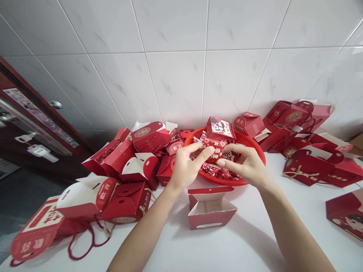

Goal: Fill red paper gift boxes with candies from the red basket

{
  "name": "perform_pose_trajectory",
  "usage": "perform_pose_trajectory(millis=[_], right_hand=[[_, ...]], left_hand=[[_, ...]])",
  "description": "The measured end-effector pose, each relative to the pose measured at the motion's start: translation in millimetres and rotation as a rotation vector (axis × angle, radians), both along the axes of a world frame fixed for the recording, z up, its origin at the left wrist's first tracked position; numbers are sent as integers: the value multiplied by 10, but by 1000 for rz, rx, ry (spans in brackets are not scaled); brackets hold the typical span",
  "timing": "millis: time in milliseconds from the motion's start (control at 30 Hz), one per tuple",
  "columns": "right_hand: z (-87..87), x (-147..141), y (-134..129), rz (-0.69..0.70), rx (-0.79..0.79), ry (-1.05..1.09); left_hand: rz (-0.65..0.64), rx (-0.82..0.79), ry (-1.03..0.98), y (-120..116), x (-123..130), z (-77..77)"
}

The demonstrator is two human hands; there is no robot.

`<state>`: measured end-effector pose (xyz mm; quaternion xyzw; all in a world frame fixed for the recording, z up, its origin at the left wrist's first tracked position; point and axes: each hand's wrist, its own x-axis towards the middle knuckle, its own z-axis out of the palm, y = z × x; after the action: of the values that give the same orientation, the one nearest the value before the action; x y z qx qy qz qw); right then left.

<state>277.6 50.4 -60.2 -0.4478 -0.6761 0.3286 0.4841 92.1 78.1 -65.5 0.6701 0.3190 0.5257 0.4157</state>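
Between my two hands, over the near part of a red plastic basket, is a small red printed packet with pale flowers and gold characters. My left hand pinches its left side, thumb on the front. My right hand grips the right side with thumb and fingertips. Wrapped red and white candies lie in the basket, partly hidden by my hands. A small red box with a printed picture rests at the basket's back rim. On the table below my hands, an open red gift box stands upright, its inside showing bare.
Several red gift boxes crowd the left of the white table, some with cord handles. More red boxes stand at the right. A tiled wall rises behind, and a dark door with keys is at the left.
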Motion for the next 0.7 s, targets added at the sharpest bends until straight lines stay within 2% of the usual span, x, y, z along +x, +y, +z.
perform_pose_trajectory(millis=[100, 167, 300, 400, 533, 700], right_hand=[[-4, -50, -23, -15, 38, -21], [-4, -64, -35, -77, 60, 36], [33, -15, -54, -182, 121, 92], [63, 29, -65, -145, 134, -11], [47, 16, -70, -102, 204, -141], [7, -21, -59, -145, 264, -143]], left_hand=[[11, 3, -104, -17, 38, -11], [-14, -2, -134, -13, 40, -6], [-132, -162, -126, 11, 19, 11], [-166, -230, -151, 25, -1, 21], [-169, -169, -22, 14, -47, 45], [-65, -104, -3, 0, -59, 38]])
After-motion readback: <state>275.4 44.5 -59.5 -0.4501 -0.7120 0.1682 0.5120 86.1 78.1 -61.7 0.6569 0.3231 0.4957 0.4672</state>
